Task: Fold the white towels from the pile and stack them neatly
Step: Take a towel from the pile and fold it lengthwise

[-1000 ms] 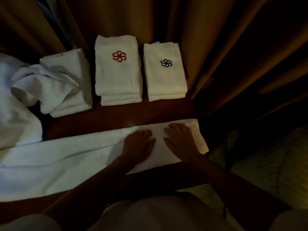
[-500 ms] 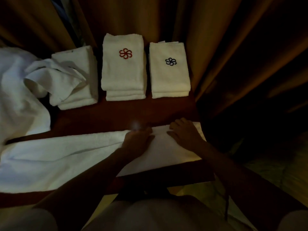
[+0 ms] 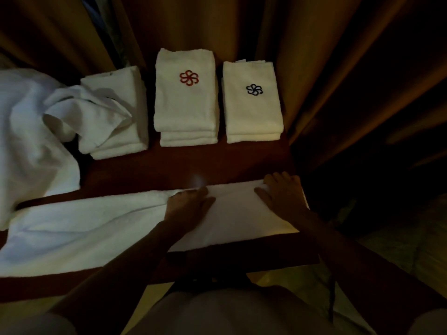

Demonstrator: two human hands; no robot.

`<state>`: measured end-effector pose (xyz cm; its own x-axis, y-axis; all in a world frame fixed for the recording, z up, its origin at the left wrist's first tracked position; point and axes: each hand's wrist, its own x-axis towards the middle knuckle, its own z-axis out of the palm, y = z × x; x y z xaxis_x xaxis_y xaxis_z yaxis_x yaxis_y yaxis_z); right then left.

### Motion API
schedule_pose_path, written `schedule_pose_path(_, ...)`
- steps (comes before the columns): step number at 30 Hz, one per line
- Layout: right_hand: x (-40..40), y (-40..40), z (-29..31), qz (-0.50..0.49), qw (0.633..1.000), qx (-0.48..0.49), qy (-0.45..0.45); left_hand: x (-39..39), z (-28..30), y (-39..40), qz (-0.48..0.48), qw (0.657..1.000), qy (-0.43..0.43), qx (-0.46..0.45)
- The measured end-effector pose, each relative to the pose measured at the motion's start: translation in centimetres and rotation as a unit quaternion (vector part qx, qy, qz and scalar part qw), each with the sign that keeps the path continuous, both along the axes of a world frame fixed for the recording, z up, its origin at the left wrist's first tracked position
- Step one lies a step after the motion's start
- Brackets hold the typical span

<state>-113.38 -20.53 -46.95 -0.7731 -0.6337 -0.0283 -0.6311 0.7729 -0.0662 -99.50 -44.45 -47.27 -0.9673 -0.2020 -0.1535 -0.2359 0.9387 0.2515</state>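
A long white towel [image 3: 96,226] lies flat across the near side of the dark red table [image 3: 169,165], folded lengthwise into a strip. My left hand [image 3: 188,206] rests on it near the middle, fingers reaching its far edge. My right hand [image 3: 283,194] presses flat on the towel's right end, fingertips at the far edge. At the back stand three folded stacks: one with a red emblem [image 3: 186,110], one with a blue emblem [image 3: 252,112], and a plain one [image 3: 121,143]. The unfolded pile [image 3: 29,131] lies at the left.
A loose towel [image 3: 92,112] droops from the pile over the plain stack. Brown curtains [image 3: 302,56] hang right behind the stacks and along the table's right edge. A strip of bare table separates the stacks from the long towel.
Both hands have slid toward the towel's far edge. My right hand has moved right to the towel's end, so the hands are now further apart.
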Motion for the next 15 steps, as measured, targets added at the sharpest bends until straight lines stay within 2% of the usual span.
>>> schedule_pose_path(3,0.9,-2.7,0.2,0.076,0.996,-0.046,-0.027,-0.9,0.5,0.3,-0.005,1.0,-0.012,-0.01)
schedule_pose_path(6,3.5,-6.6,-0.3,0.147,0.988,-0.044,-0.023,-0.6,0.3,1.3,0.044,0.999,-0.029,0.012)
schedule_pose_path(11,4.3,-7.0,-1.2,0.167,0.983,-0.07,0.003,0.8,0.0,2.0,0.045,0.997,-0.048,0.035)
schedule_pose_path(15,3.7,-6.1,-0.9,0.162,0.985,-0.051,-0.02,2.1,0.3,0.5,-0.002,1.0,-0.003,0.019)
